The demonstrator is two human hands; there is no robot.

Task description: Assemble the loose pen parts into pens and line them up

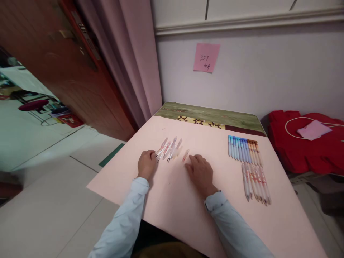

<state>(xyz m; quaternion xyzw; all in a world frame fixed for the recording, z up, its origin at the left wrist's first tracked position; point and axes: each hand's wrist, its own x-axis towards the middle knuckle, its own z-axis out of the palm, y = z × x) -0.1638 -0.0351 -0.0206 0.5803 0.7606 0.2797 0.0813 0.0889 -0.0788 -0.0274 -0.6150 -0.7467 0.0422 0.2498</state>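
My left hand rests on the pink table cover with its fingers curled in, at the left edge of a loose group of pen parts. What it holds, if anything, is hidden. In that group lie clear pen barrels and thin refills with dark tips. A short clear pen piece with red print lies apart, just beyond the fingertips of my right hand. The right thumb and forefinger are spread beside this piece; whether they touch it I cannot tell.
Right of my hands lies a row of blue, purple and brown pens, with clear red-printed pens below it. A pink note is stuck on the wall. Red cloth lies beyond the table's right edge, a wooden door at left.
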